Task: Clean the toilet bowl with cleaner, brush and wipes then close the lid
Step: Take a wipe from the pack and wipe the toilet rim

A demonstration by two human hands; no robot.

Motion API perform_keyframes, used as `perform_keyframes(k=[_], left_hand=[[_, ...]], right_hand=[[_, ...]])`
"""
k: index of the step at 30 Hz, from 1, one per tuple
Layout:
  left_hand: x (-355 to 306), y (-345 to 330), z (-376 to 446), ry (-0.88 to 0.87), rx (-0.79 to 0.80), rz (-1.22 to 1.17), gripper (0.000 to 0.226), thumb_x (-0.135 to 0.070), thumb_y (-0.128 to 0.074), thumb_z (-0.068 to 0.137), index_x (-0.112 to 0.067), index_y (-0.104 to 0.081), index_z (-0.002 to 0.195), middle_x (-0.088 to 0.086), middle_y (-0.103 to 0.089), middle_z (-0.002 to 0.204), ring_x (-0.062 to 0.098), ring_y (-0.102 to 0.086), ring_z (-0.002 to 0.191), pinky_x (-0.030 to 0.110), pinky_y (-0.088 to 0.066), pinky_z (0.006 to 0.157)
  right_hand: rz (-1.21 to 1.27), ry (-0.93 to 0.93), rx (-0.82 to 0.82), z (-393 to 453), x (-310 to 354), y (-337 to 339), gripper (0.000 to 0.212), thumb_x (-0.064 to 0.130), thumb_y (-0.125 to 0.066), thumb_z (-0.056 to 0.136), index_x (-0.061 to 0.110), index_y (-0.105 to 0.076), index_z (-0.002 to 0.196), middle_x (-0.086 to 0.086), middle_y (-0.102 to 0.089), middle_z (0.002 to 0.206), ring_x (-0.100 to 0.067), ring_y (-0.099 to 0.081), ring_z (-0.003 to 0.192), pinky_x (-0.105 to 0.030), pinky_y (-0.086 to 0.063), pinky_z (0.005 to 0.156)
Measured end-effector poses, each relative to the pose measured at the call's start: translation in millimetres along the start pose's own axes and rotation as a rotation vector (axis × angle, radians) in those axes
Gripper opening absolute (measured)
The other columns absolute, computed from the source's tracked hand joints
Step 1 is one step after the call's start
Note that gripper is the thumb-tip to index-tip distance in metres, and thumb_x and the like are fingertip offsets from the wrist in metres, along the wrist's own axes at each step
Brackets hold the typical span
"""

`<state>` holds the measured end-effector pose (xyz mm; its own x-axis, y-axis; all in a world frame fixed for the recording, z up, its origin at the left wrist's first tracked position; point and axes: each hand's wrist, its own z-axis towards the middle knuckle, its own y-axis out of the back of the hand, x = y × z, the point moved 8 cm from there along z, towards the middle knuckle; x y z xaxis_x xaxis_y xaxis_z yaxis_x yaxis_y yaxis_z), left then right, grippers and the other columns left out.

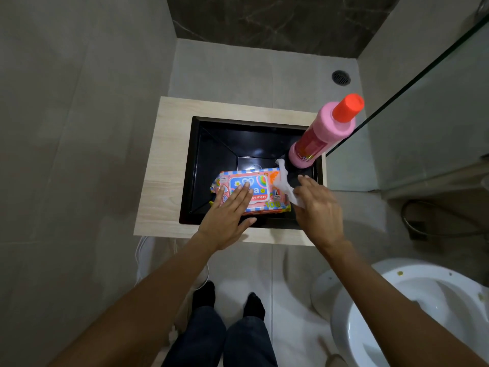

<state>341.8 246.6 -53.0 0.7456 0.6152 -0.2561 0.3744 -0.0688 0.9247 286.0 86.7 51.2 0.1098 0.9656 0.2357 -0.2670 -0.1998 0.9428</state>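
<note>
A pink pack of baby wipes (267,193) lies at the front of a black sink basin (211,160). My left hand (227,215) presses flat on the pack with straight fingers. My right hand (317,205) pinches a white wipe (284,181) that trails from the pack's right end. A pink cleaner bottle (321,137) with an orange-red cap stands at the basin's right corner. The white toilet bowl (412,308) is at lower right, open, with yellowish specks on its rim.
The basin sits in a light wood counter (169,165). A glass partition (423,107) stands to the right, a round floor drain (341,77) beyond it. A dark hose (412,218) lies by the right wall. My feet in dark socks stand on the tiled floor.
</note>
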Motion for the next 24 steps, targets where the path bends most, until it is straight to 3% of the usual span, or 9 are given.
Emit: perform_keyframes(k=[7,13,18,24], left_hand=[[-4,11,4,0.025,0.008,-0.034,0.078,-0.061,0.004,0.088,-0.018,-0.001,0.152,-0.002,0.0,0.16,0.011,0.002,0.147,0.04,0.016,0.112],[-1,16,7,-0.003,-0.003,0.008,0.079,-0.056,0.006,0.087,-0.016,-0.01,0.152,0.001,-0.008,0.16,0.012,-0.006,0.147,0.046,0.006,0.116],[10,31,17,0.014,0.035,0.064,0.062,-0.045,-0.023,0.102,-0.014,-0.006,0.152,0.002,-0.006,0.16,0.013,-0.007,0.147,0.046,0.011,0.115],[26,56,29,0.08,0.02,0.071,0.064,-0.045,-0.024,0.102,-0.014,0.0,0.152,0.002,0.0,0.16,0.012,-0.003,0.147,0.046,0.009,0.116]], right_hand=[[0.023,0.016,0.007,-8,4,2,0.029,-0.009,-0.082,0.055,0.0,-0.069,0.079,-0.022,-0.069,0.108,-0.036,-0.068,0.099,-0.039,-0.056,0.078],[0.052,-0.008,0.012,-14,7,-3,0.028,-0.006,-0.083,0.057,0.0,-0.069,0.08,-0.022,-0.069,0.107,-0.036,-0.068,0.098,-0.039,-0.056,0.077],[0.045,-0.036,-0.045,9,4,4,0.023,-0.003,-0.08,0.064,0.001,-0.067,0.083,-0.018,-0.068,0.112,-0.033,-0.067,0.102,-0.034,-0.052,0.079],[0.039,0.032,-0.177,52,24,24,0.016,0.003,-0.077,0.072,0.001,-0.067,0.084,-0.019,-0.068,0.113,-0.032,-0.066,0.103,-0.036,-0.052,0.083]])
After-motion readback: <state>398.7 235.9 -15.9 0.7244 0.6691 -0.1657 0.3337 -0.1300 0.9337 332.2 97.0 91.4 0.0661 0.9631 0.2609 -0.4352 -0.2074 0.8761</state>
